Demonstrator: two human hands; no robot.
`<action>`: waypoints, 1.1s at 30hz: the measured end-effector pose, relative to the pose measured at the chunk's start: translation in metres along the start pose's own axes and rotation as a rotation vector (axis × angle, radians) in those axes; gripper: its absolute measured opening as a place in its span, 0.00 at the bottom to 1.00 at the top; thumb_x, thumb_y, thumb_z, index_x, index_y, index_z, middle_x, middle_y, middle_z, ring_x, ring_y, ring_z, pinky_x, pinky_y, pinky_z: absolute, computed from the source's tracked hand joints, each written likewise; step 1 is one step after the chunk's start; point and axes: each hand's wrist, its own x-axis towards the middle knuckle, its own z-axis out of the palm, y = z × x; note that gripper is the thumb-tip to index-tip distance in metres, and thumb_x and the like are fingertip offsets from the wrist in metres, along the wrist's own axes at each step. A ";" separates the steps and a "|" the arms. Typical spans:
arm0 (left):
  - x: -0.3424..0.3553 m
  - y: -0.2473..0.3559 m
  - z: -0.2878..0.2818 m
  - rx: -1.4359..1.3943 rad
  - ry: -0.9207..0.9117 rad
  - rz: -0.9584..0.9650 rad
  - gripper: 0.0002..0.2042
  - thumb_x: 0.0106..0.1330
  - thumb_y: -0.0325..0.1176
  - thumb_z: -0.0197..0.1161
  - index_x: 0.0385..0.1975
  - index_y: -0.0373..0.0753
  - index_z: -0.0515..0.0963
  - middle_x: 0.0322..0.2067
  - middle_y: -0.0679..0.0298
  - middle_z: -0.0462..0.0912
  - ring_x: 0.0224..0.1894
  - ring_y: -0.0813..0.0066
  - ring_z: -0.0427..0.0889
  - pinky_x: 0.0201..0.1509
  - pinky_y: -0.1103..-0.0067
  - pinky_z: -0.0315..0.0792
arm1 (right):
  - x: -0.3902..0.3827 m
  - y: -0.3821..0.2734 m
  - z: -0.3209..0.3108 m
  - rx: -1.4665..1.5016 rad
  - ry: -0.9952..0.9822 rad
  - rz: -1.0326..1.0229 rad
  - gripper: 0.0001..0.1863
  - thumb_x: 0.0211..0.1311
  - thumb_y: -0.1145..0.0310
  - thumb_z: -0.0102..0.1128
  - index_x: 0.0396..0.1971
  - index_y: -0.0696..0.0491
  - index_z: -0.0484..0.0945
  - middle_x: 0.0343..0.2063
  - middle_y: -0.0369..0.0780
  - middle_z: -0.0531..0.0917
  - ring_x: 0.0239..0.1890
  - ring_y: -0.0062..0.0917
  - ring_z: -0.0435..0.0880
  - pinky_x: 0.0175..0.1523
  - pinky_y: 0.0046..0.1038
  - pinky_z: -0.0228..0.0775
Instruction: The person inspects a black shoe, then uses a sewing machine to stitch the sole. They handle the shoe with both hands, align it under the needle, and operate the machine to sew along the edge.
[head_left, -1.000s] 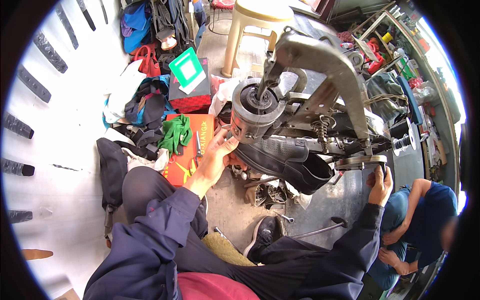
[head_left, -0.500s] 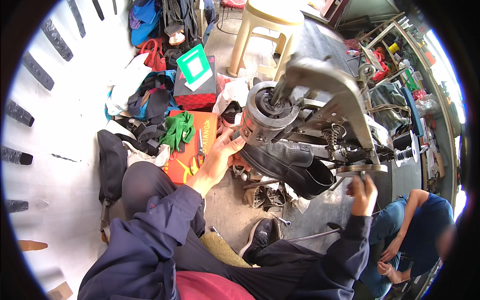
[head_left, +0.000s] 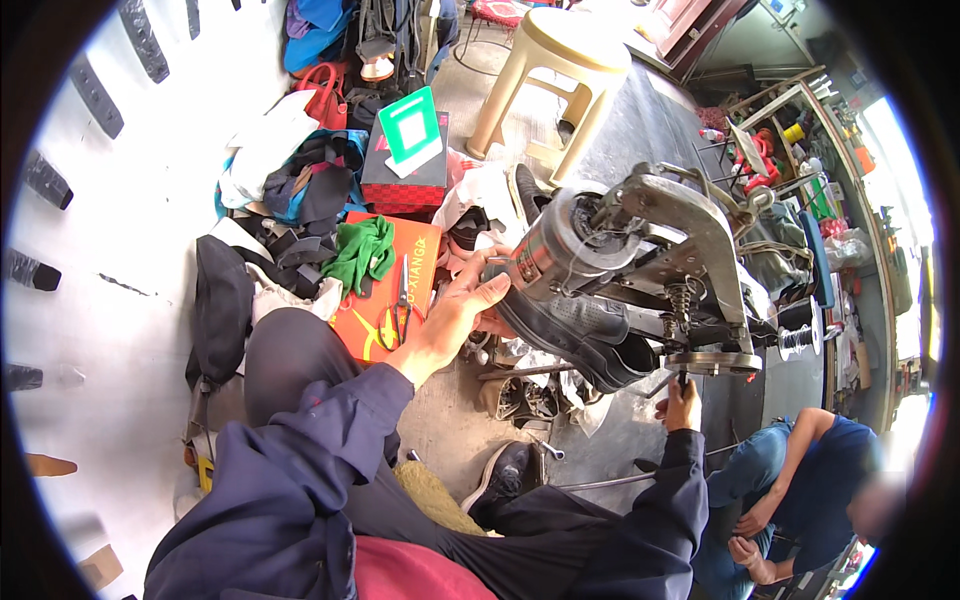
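Observation:
A black leather shoe (head_left: pixel 590 345) is held under the cylindrical head (head_left: pixel 570 245) of a metal hand-cranked shoe-stitching machine (head_left: pixel 690 220). My left hand (head_left: pixel 452 318) grips the shoe by its toe end, thumb on top and the other fingers partly hidden beneath. The shoe's heel end points right, toward the machine's round hand wheel (head_left: pixel 712 363). Below that wheel, my right hand (head_left: pixel 682 405) is closed around its small crank handle (head_left: pixel 683 380). The machine head hides the spot where it meets the shoe.
Scissors (head_left: pixel 403 300) and green cloth (head_left: pixel 360 255) lie on an orange box (head_left: pixel 420 245) at left. Behind stand a dark shoe box (head_left: pixel 405 180) and a cream stool (head_left: pixel 570 50). A thread spool (head_left: pixel 800 335) sits right of the machine. Another person (head_left: pixel 815 500) sits at lower right.
My right hand has swung leftward and a little down with the crank handle as the wheel turned. The left hand still holds the shoe. The whole view has shifted slightly.

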 end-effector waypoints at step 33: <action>0.001 -0.016 0.000 0.069 0.025 0.133 0.19 0.80 0.44 0.48 0.66 0.47 0.66 0.58 0.65 0.75 0.62 0.74 0.73 0.61 0.68 0.76 | -0.201 -0.269 0.163 0.104 -0.501 -0.702 0.37 0.70 0.76 0.60 0.75 0.63 0.57 0.24 0.40 0.84 0.22 0.17 0.78 0.31 0.23 0.71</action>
